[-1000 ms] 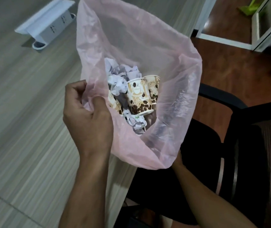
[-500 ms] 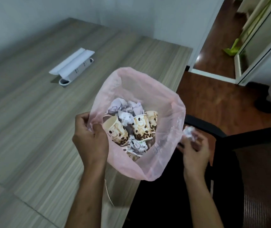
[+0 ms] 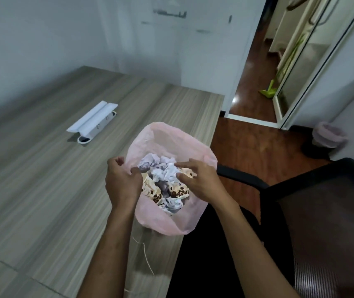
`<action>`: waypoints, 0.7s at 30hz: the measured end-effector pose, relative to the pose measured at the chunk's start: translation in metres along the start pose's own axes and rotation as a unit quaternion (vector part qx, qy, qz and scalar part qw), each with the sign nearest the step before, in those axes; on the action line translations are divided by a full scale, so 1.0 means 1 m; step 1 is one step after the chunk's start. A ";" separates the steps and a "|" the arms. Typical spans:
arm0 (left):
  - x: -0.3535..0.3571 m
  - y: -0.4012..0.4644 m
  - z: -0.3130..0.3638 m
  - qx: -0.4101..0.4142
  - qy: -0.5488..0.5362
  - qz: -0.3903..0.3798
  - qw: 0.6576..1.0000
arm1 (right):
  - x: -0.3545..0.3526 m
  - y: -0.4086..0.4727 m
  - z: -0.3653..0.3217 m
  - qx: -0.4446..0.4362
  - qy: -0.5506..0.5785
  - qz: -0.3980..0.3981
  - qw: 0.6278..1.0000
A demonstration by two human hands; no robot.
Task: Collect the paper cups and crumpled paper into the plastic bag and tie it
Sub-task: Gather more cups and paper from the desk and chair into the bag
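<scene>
The plastic bag (image 3: 167, 220) is pink and translucent, with its mouth open upward. It sits at the right edge of the tabletop (image 3: 42, 190), partly overhanging toward the black chair (image 3: 300, 222).

Left hand (image 3: 122, 186): fingers curled, gripping the bag's left rim.

Right hand (image 3: 199, 181): positioned over the bag mouth, fingers extended and loosely spread. The fingertips (image 3: 179, 175) touch a wad of crumpled paper (image 3: 167, 174) at the top of the contents. Whether the fingers pinch the wad cannot be determined.

Bag contents: several wads of white crumpled paper, and paper cups (image 3: 176, 191) printed with a brown bean pattern, lying tilted among the wads. One further paper wad (image 3: 173, 204) lies at the near side of the opening.

On the tabletop, far left of the bag, a white socket box (image 3: 93, 121) stands with its lid raised. A thin string (image 3: 147, 259) lies on the tabletop near the bag's near side.

On the floor at far right, a small bin (image 3: 328, 138) with a pink liner stands near the wall. A green broom (image 3: 268, 91) leans in the doorway beyond.
</scene>
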State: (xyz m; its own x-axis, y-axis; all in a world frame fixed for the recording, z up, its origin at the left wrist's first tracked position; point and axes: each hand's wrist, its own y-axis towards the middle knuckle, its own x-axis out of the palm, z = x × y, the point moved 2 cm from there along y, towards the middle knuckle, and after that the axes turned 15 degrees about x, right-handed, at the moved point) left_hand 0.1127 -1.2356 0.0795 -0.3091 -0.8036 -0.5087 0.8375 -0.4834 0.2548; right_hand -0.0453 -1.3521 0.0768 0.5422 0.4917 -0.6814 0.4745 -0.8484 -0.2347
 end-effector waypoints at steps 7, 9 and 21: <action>-0.001 0.001 0.048 0.122 0.043 -0.039 0.991 | -0.061 -0.018 0.018 0.011 0.009 0.076 0.997; 0.005 -0.010 0.070 0.139 0.024 -0.064 0.988 | -0.081 -0.023 0.032 0.026 0.003 0.093 0.995; 0.110 -0.193 0.191 0.151 -0.068 -0.234 0.958 | -0.240 -0.090 0.181 0.077 -0.033 0.152 0.985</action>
State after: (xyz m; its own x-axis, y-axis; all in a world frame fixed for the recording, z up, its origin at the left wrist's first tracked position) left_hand -0.1693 -1.2975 0.1314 -0.6922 -0.5017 -0.5189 0.4302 -0.8640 0.2616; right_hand -0.3437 -1.4292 0.1362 0.5940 0.2017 -0.7788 0.1843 -0.9764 -0.1123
